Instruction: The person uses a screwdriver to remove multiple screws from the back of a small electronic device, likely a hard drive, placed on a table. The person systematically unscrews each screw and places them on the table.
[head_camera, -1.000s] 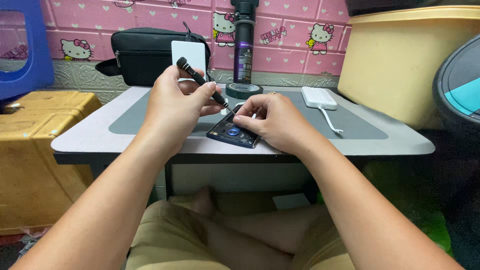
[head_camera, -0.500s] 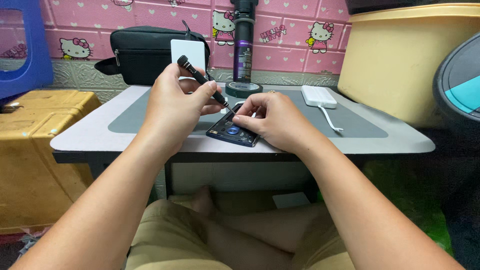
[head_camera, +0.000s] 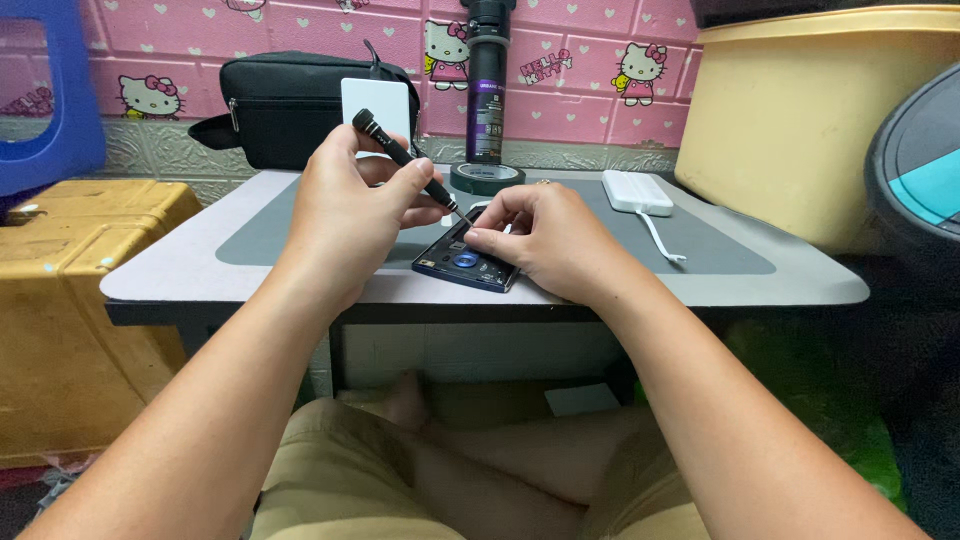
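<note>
Head view: a dark, flat opened phone with a blue round part showing inside (head_camera: 465, 262) lies on the grey mat of the tabletop (head_camera: 250, 235), near the front edge and between the two hands. The left hand (head_camera: 345, 215) is closed around a slim black screwdriver with a ribbed cap (head_camera: 400, 160), held slanting, cap up and to the left, its tip down at the far edge of the phone. The right hand (head_camera: 550, 240) rests on the right side of the phone, fingers curled, thumb and forefinger pinched together at the phone's upper edge close to the screwdriver tip; whether they hold a small part cannot be told.

Just behind the hands a dark green roll of tape (head_camera: 487, 176) lies flat, and a tall black and purple cylinder (head_camera: 487, 90) stands behind it. To the right, a white oblong box with a thin white cord (head_camera: 637, 192) lies on the mat. At the back left stands a black zipped pouch (head_camera: 290, 100), closed, its contents hidden, with a white card (head_camera: 375, 100) leaning against it. Right of the tabletop is a large yellow plastic tub (head_camera: 800, 120), its inside out of sight. Left of it sits a yellow plastic case (head_camera: 70, 290), shut.
</note>
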